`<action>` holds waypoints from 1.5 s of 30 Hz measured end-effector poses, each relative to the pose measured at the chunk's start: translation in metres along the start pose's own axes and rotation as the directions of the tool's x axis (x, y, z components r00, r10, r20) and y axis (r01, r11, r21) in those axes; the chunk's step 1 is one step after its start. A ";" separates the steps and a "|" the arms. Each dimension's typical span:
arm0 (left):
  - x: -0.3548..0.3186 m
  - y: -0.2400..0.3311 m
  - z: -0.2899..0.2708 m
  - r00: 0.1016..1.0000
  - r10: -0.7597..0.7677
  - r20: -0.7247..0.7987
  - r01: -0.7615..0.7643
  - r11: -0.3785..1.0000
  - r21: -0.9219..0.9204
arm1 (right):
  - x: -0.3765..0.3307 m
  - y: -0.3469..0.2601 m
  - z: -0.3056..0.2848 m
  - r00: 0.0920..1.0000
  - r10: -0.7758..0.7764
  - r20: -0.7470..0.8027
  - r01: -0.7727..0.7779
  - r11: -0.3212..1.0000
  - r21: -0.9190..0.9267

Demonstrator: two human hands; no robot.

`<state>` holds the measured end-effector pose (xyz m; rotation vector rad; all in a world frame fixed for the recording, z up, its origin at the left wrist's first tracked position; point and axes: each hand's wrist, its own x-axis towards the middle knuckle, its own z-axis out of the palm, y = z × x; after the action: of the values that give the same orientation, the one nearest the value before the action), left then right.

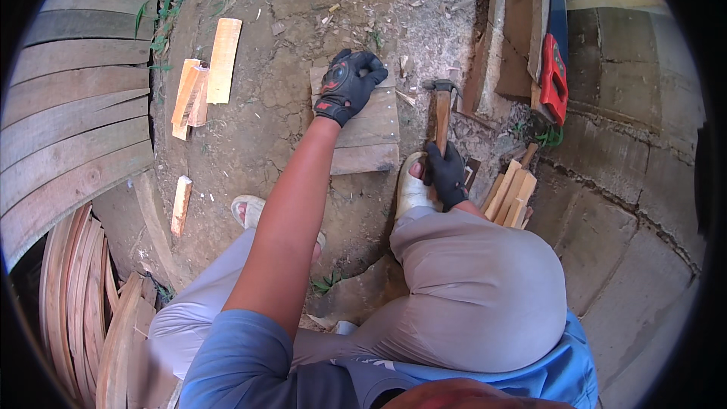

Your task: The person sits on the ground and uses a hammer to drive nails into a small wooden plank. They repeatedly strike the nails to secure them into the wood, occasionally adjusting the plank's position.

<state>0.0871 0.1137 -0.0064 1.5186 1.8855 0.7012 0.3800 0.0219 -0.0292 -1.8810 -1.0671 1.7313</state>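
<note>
My left hand (350, 87), in a black glove, rests over the far part of a small panel of wooden boards (369, 123) on the ground. Its fingers are curled together toward the thumb, and whatever they may pinch is hidden or too small to name. The panel is made of several grey-brown boards lying side by side, with small dark nail marks near the right edge. My right hand (447, 174), also gloved, is wrapped round the wooden handle of a claw hammer (442, 110). The dark metal head points away from me, to the right of the panel and apart from it.
Cut wood pieces (224, 60) lie on the dirt at left, with a smaller offcut (181, 204) nearer. A red-handled handsaw (554, 79) leans by thick planks (503, 53) at right. Wood strips (511, 193) lie beside my right foot. A slatted board wall (83, 91) borders the left.
</note>
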 end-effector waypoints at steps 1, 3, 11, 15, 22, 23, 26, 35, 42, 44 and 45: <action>0.000 -0.001 0.000 1.000 0.002 0.000 -0.002 1.000 0.002 | -0.001 -0.001 0.000 1.000 -0.004 0.000 0.004 1.000 -0.006; 0.001 -0.002 0.001 1.000 0.008 0.001 -0.008 1.000 0.004 | -0.001 -0.003 0.000 1.000 -0.012 -0.002 0.012 1.000 -0.018; -0.001 -0.002 0.014 0.992 0.096 -0.087 -0.101 0.993 -0.058 | 0.000 0.001 -0.004 1.000 0.001 0.021 0.000 0.999 -0.045; 0.000 -0.006 0.016 0.989 0.123 -0.079 -0.130 0.987 -0.093 | -0.021 -0.057 -0.010 0.998 0.045 -0.047 -0.055 0.966 -0.253; -0.002 -0.004 0.011 0.995 0.088 -0.041 -0.089 0.995 -0.039 | -0.045 -0.122 -0.027 0.833 -0.531 0.158 0.516 0.641 -0.568; -0.002 -0.002 0.010 0.997 0.070 -0.020 -0.071 0.997 -0.033 | -0.047 -0.127 -0.028 0.831 -0.517 0.207 0.516 0.574 -0.636; -0.001 -0.006 0.015 0.992 0.112 -0.056 -0.110 0.994 0.026 | -0.043 -0.132 -0.027 0.820 -0.462 0.339 0.528 0.379 -0.760; 0.000 -0.004 0.013 0.996 0.084 0.023 -0.086 0.994 0.073 | -0.045 -0.138 -0.025 0.751 -0.590 0.296 0.593 0.407 -0.695; 0.001 0.002 0.010 0.998 0.060 0.027 -0.062 0.997 0.046 | -0.036 -0.130 -0.026 0.741 -0.569 0.356 0.561 0.233 -0.794; -0.003 -0.003 0.014 0.994 0.101 -0.034 -0.100 0.994 0.038 | -0.046 -0.135 -0.025 0.700 -0.631 0.334 0.596 0.259 -0.760; -0.001 -0.004 0.016 0.989 0.132 -0.070 -0.130 0.991 0.037 | -0.048 -0.138 -0.026 0.688 -0.651 0.320 0.620 0.300 -0.724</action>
<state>0.0963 0.1118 -0.0197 1.6702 1.8710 0.7983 0.3682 0.0818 0.1064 -1.4183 -2.4660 0.7195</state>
